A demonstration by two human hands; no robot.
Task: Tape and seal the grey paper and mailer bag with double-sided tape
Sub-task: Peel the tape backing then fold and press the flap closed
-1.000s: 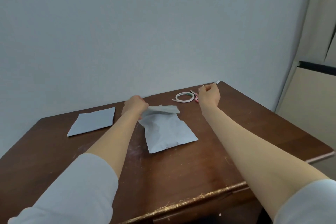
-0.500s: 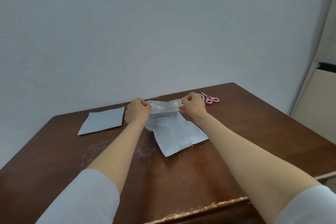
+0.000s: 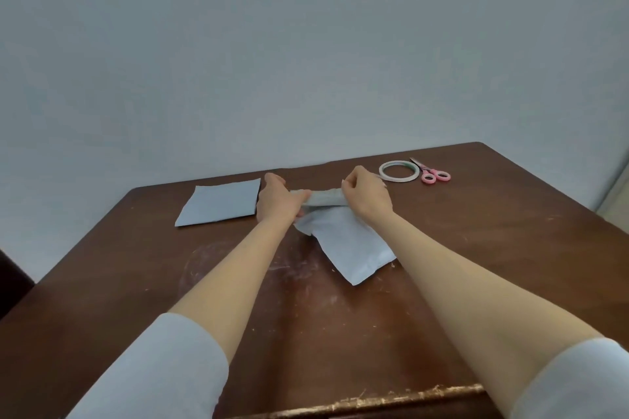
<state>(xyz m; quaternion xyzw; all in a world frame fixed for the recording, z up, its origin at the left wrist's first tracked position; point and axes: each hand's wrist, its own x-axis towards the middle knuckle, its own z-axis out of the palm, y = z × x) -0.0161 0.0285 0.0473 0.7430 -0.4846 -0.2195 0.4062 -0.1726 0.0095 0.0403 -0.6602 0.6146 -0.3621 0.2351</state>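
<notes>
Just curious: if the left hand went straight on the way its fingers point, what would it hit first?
Likely the right hand, holding the other end of the mailer bag flap that the left hand grips; depth unclear.

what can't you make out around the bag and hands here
Head view only:
- Tape on the bag flap: hidden by the fold, the left hand and the right hand.
- Right fingertips: curled behind the hand itself.
- Loose end of the tape roll: too small.
- Front of the table: cut off by the bottom edge.
</notes>
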